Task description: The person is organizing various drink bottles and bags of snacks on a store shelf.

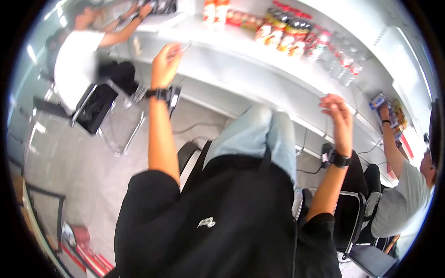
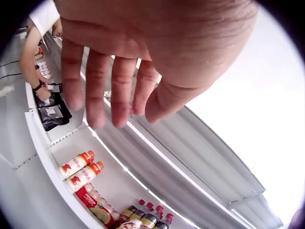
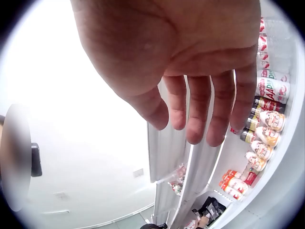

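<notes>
My left hand (image 1: 165, 66) is raised in front of the white shelf (image 1: 222, 53), its fingers loosely bent. In the left wrist view the palm and fingers (image 2: 96, 88) hang down with nothing held in them. On the other side my right hand (image 1: 339, 121) is held up near the shelf's front edge, below the clear bottles. Its fingers (image 3: 196, 109) also hang relaxed around nothing in the right wrist view. White bottles with orange caps (image 1: 209, 11) stand nearest the left hand. Farther right are dark drink bottles (image 1: 289, 32) with red caps and several clear bottles (image 1: 344, 65).
A red pack (image 2: 95, 205) lies beside the orange-capped bottles. At the left a seated person (image 1: 76, 65) reaches toward black packages (image 1: 164, 5). Another person (image 1: 401, 204) at the right handles packets (image 1: 391, 111) on the shelf. Cables run across the floor (image 1: 139, 185) below.
</notes>
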Demonstrator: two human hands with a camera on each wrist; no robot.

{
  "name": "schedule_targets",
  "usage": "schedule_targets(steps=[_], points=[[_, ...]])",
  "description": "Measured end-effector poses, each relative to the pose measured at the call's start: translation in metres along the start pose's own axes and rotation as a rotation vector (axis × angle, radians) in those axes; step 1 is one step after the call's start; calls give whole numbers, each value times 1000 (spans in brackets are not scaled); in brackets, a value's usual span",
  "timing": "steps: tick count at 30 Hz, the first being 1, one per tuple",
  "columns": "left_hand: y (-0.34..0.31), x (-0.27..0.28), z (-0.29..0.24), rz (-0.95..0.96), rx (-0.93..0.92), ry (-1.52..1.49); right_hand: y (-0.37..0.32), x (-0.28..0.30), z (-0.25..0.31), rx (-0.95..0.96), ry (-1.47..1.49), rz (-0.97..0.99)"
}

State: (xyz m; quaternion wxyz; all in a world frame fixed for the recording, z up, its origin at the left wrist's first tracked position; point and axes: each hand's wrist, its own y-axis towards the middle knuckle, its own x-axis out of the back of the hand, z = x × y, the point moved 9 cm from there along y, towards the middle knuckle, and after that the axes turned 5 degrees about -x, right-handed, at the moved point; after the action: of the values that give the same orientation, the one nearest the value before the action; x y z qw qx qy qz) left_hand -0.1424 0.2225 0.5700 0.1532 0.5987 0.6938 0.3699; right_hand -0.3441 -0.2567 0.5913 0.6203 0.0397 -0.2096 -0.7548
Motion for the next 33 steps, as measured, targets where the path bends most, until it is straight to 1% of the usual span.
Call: schedule_targets(steps=[1, 2, 3, 4, 5, 7, 8, 9, 10, 13, 14, 16, 18, 19, 21, 22, 25, 27, 29, 31, 32, 33], points=[[2, -3, -4, -16, -18, -43, 3, 4, -6, -16, 20, -8], [2, -5, -11, -75, -13, -26, 5, 9, -11, -20, 23, -19], [2, -9, -8, -132, -62, -119, 7, 13, -15, -24, 28, -26], [0, -16, -11, -127, -17, -67, 9, 18, -22, -40, 38, -42], [-1, -24, -16, -116, -25, 9, 11, 23, -32, -66, 61, -46], [-6, -52, -24, -59, -57, -27, 14, 27, -47, -132, 59, -62], [-8, -68, -18, -15, -40, -63, 16, 29, -57, -152, 72, -62], [-12, -81, -8, 24, -52, -27, 19, 30, -69, -174, 89, -59], [-15, -92, -14, 48, -43, -21, 22, 33, -80, -191, 68, -69], [-41, -121, 38, 118, 60, 78, 27, 46, -129, -285, 66, -152], [-50, -128, 50, 158, 85, 116, 28, 49, -138, -306, 43, -179], [-65, -136, 67, 183, 159, 148, 25, 59, -166, -381, 88, -230], [-79, -143, 83, 246, 225, 141, 18, 69, -184, -401, 121, -287], [-86, -147, 91, 253, 240, 105, 14, 75, -203, -436, 162, -304], [-102, -159, 110, 282, 298, 26, 3, 84, -227, -563, 183, -415], [-110, -167, 120, 307, 347, -16, 3, 81, -231, -557, 261, -438], [-109, -193, 101, 418, 375, -55, 2, 60, -237, -574, 305, -419], [-108, -211, 81, 503, 366, -134, 8, 34, -221, -628, 319, -332], [-110, -227, 66, 578, 341, -139, 13, 16, -221, -661, 354, -272], [-105, -239, 50, 620, 305, -146, 9, 9, -229, -675, 411, -231], [-101, -242, 40, 627, 284, -148, 6, 12, -223, -621, 385, -176], [-98, -246, 34, 631, 264, -149, 7, 15, -222, -616, 387, -175]])
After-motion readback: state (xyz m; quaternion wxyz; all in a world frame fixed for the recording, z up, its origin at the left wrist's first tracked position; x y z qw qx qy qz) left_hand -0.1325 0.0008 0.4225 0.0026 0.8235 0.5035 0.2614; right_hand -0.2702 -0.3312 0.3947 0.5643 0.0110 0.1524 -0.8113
